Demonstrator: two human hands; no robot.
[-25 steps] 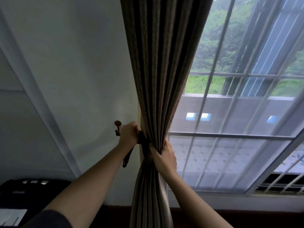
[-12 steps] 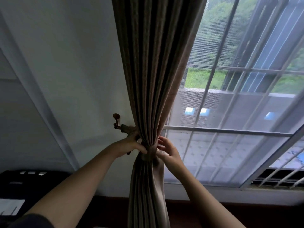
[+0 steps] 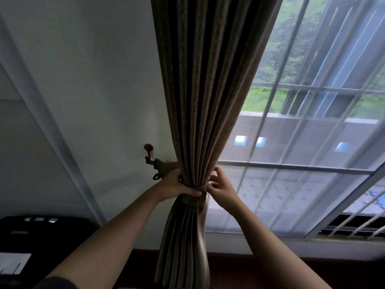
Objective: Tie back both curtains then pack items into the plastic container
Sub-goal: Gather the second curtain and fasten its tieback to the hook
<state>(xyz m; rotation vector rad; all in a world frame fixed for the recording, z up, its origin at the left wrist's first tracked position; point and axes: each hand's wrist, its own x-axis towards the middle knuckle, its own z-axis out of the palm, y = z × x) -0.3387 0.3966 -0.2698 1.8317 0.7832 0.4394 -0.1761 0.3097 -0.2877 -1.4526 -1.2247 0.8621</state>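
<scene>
A brown pleated curtain (image 3: 200,101) hangs beside the window and is gathered into a bunch at waist height. A matching tieback band (image 3: 192,200) wraps around the bunch and runs left to a dark wall hook (image 3: 149,154). My left hand (image 3: 177,185) grips the band and curtain on the left side, thumb over the front. At the right edge of the bunch, my right hand (image 3: 220,185) pinches the fabric and band with its fingertips. No plastic container is in view.
A barred, screened window (image 3: 302,163) fills the right, with a sill (image 3: 270,247) below. A pale wall (image 3: 93,80) lies to the left. A black appliance (image 3: 41,232) with a white paper (image 3: 14,265) sits at lower left.
The tieback went around the curtain and onto the hook. My left hand came off the hook down to the band; my right hand loosened from a full grasp to a fingertip pinch.
</scene>
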